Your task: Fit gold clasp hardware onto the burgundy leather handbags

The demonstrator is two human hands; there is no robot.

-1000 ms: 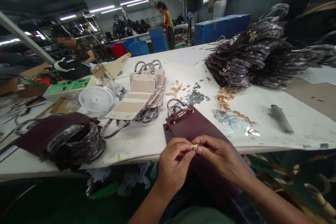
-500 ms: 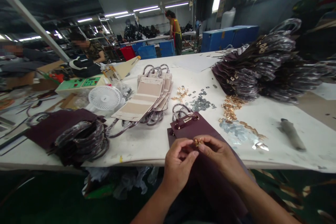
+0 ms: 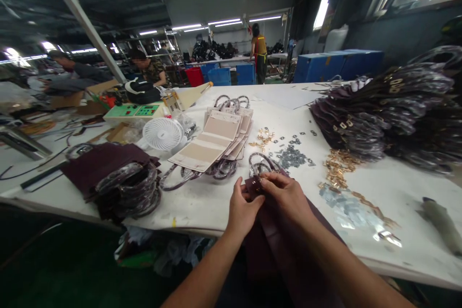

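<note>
One big white table is filling our view, folks, with a huge heap of dark bags sprawling over its right side. We're working on a maroon bag that's draping over the near edge toward our lap. Off to the left, a smaller maroon stack is sitting near some beige-lined pieces, and a white fan is standing behind them. Our left hand is gripping the bag's top edge, thumb in front, fingers mostly hiding behind. Our right hand is narrowing thumb and forefinger onto a tiny gold fitting at that edge. Past our hands, gold hardware and loose grey plates are lying scattered.
</note>
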